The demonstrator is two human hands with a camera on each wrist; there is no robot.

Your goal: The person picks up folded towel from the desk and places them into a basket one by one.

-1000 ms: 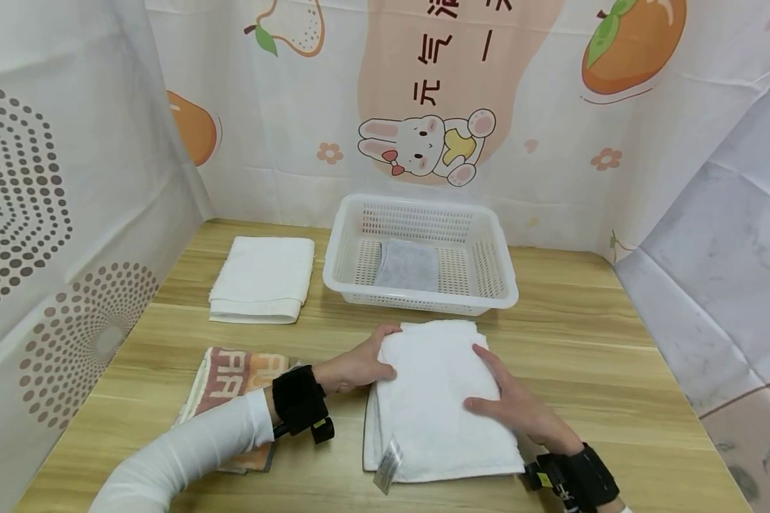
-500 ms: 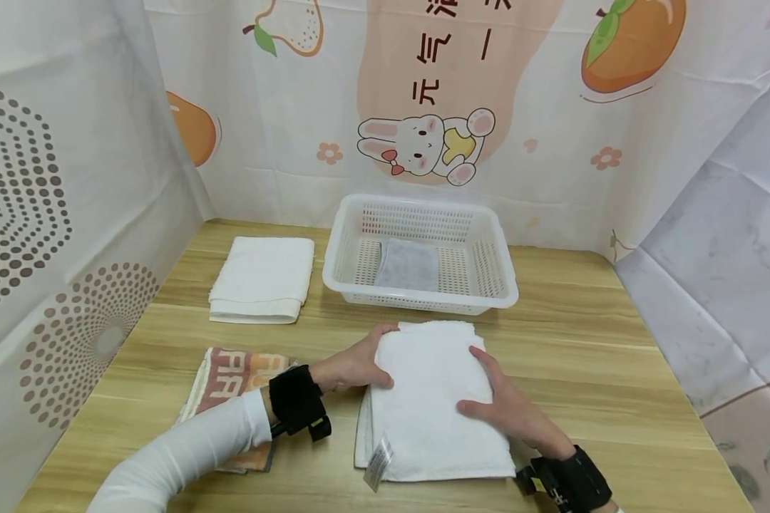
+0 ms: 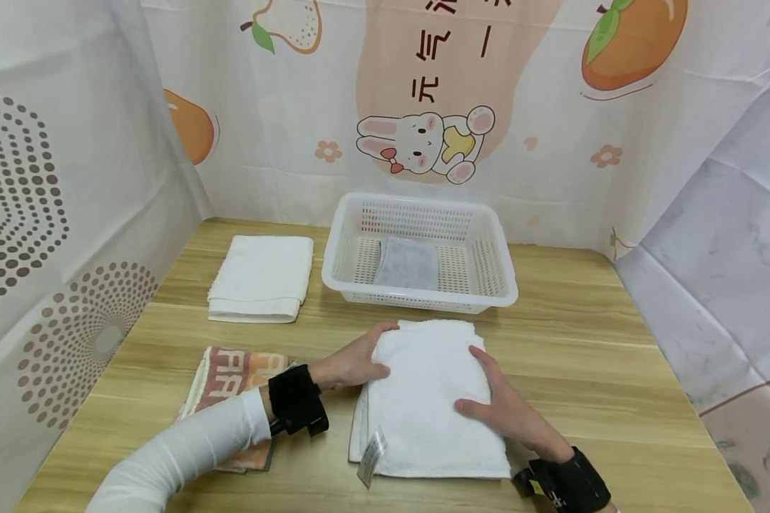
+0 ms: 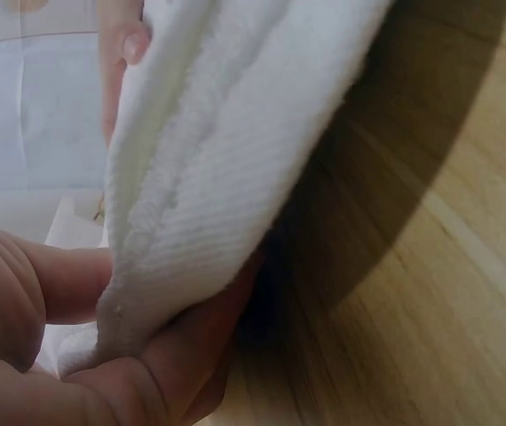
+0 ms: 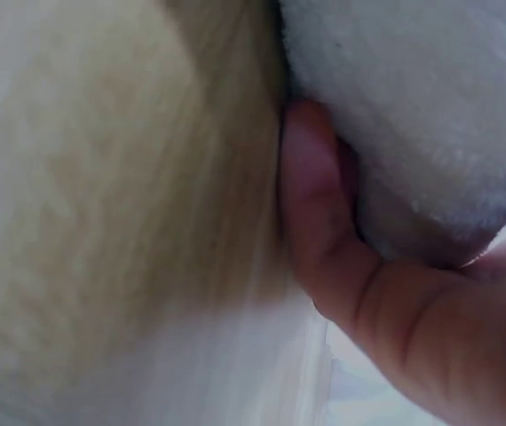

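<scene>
A folded white towel (image 3: 433,406) with a small tag at its lower left corner lies on the table in front of the basket. My left hand (image 3: 353,360) grips its left edge. In the left wrist view the thumb is on one face of the towel (image 4: 209,169) and the fingers are under the other. On the right side, my right hand (image 3: 510,406) holds the towel with the thumb on top. The right wrist view has a finger (image 5: 320,195) curled beneath the thick edge; the other fingers are largely hidden.
Behind the towel stands a white plastic basket (image 3: 488,299) with a folded grey cloth (image 3: 408,263) inside. Another folded white towel (image 3: 263,274) lies at the back left. An orange and brown patterned towel (image 3: 231,374) sits partly under my left forearm. Printed curtains (image 3: 282,192) border the table.
The white towel and both hands have shifted slightly to the left across the table. The grip on each side looks the same. The basket and other towels have stayed put.
</scene>
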